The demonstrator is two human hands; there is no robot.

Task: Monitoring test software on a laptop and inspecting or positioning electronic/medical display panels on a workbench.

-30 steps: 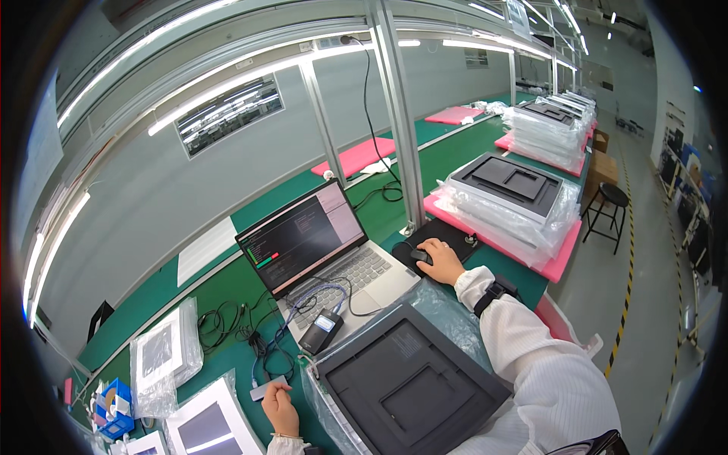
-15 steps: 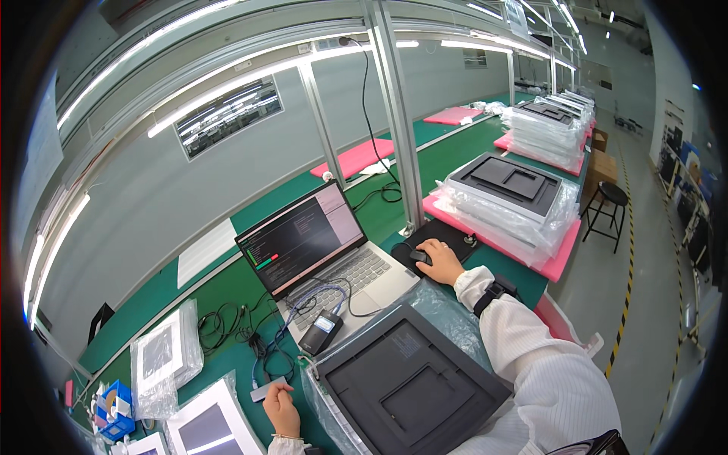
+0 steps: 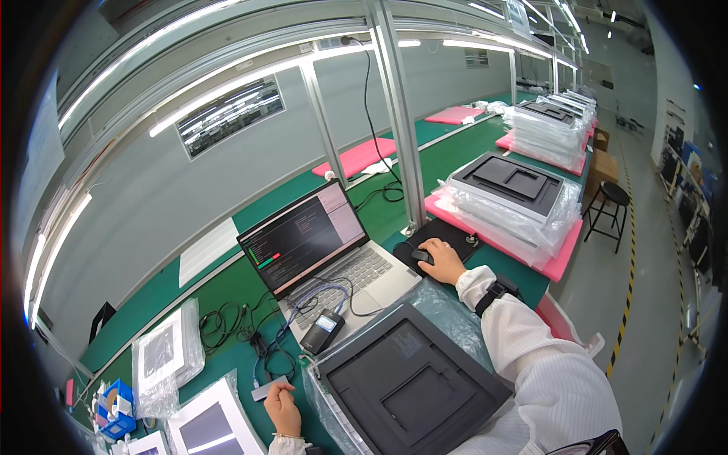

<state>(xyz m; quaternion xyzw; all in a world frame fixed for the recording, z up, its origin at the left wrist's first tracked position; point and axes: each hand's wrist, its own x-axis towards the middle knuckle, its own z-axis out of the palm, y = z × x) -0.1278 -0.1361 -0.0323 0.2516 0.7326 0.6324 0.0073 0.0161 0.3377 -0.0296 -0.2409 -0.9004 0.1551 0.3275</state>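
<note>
My right hand (image 3: 442, 261) is wrapped over a black computer mouse (image 3: 422, 256) on a dark mouse pad (image 3: 453, 236). Left of it stands an open silver laptop (image 3: 377, 274) with a mostly dark screen. My left hand (image 3: 283, 413) lies low on the green bench with its fingers curled, right at the end of a small grey cable hub (image 3: 269, 388); anything inside those fingers is hidden. A black handheld box with a small lit display (image 3: 324, 331) rests on the laptop's near corner, with cables running from it. Between my arms lies a large dark panel housing (image 3: 413, 379) on clear plastic wrap.
Wrapped white-framed panels (image 3: 161, 353) and a blue basket (image 3: 117, 409) stand at the left. Black cables (image 3: 224, 322) lie loosely behind the hub. Wrapped housings (image 3: 508, 193) stack on pink foam (image 3: 557, 262) to the right. A metal post (image 3: 398, 114) rises behind the laptop; a black stool (image 3: 613, 195) stands beyond.
</note>
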